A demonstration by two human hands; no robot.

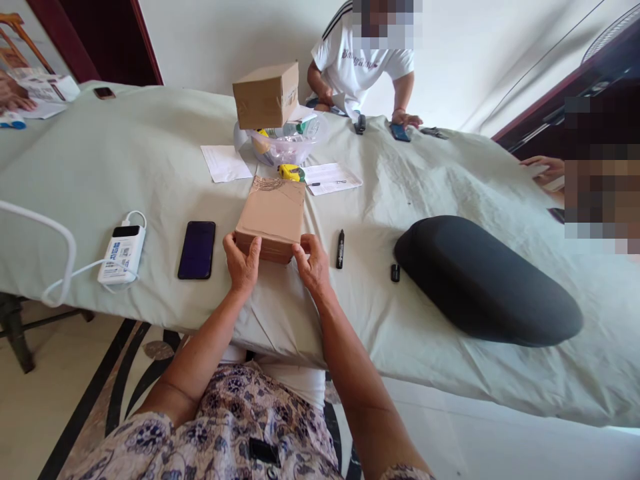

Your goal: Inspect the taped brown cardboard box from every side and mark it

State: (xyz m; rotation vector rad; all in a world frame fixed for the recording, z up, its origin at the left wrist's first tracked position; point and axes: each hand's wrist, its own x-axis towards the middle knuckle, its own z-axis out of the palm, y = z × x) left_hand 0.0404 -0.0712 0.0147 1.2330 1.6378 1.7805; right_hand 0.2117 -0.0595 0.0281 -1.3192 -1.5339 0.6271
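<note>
A flat brown cardboard box [273, 215] lies on the pale green cloth of the table [150, 173] in front of me. My left hand [243, 261] grips its near left corner, thumb on top. My right hand [313, 261] holds the near right corner, fingers curled against the box's side. Some thin wire or scribble shows at the box's far end.
A black phone [197, 249] and a white power bank [122, 254] with cable lie to the left. A black marker [340, 249] and its cap [395, 272] lie to the right, beside a dark cushion [485, 280]. Behind are a clear bowl [287, 143], another cardboard box [266, 95], papers, a yellow tape measure [291, 173], and other people.
</note>
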